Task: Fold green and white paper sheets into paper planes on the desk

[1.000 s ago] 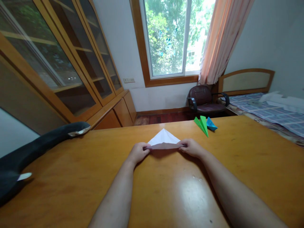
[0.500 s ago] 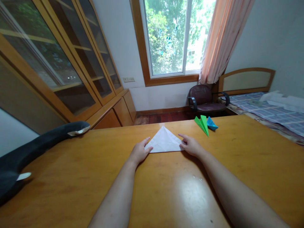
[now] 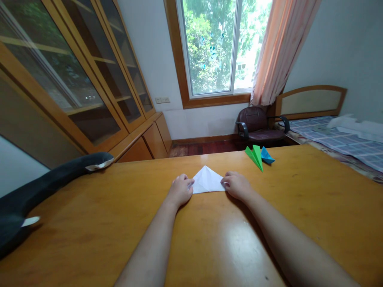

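Desk: a broad, glossy orange-brown wooden desk (image 3: pixel 89 223) fills the near scene, and window light shines off its near middle.
Room: a window with green trees stands far centre, a peach curtain hangs at its right, glass-fronted wooden cabinets (image 3: pixel 74 75) line the left wall, a dark armchair (image 3: pixel 257 125) sits under the window, and a bed (image 3: pixel 338 139) with a checked cover lies far right.
Paper: one white folded paper triangle (image 3: pixel 207 181) lies flat on the desk, centre and toward the far edge, its tip pointing away.
Left hand (image 3: pixel 180 189): its fingers are curled and press on the triangle's left corner.
Right hand (image 3: pixel 236 185): its fingers are curled and press on the right corner.
Edges: the desk's far edge runs just beyond the triangle's tip; wide bare wood lies left, right and near of the hands.
Count: two hands, one white triangle, one green paper plane (image 3: pixel 255 156) and one blue paper plane (image 3: pixel 267 156) touching each other far right.
Other: one dark plush toy (image 3: pixel 44 187) lies along the left edge.
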`<action>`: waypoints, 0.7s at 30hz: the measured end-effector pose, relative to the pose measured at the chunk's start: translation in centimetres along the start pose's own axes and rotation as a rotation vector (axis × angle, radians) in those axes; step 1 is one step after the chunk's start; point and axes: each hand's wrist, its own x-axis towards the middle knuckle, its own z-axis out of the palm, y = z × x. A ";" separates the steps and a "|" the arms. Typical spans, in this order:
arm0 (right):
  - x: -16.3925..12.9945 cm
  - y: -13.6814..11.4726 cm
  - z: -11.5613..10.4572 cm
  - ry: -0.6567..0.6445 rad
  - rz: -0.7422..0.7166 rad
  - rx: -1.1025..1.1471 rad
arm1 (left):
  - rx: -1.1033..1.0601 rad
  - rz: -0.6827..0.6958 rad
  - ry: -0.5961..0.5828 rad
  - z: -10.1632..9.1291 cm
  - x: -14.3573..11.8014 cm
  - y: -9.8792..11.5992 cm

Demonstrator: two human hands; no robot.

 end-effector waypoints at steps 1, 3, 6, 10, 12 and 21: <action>0.0 -0.3 -0.1 0.013 0.000 -0.023 | 0.048 0.015 0.014 0.0 0.0 0.5; 0.0 -0.9 -0.2 0.037 -0.005 -0.055 | 0.116 0.036 0.028 0.0 0.0 1.6; -0.1 -1.6 -0.2 0.039 -0.023 -0.082 | 0.106 0.126 -0.037 0.6 0.0 3.4; -0.2 -2.5 0.0 0.040 -0.063 -0.100 | 0.059 0.169 -0.080 1.4 0.4 5.1; -0.3 -3.1 0.1 0.043 -0.085 -0.103 | 0.027 0.185 -0.076 1.8 0.5 5.4; -0.6 -5.6 1.4 0.018 -0.259 -0.024 | 0.014 0.070 -0.041 4.0 0.8 5.0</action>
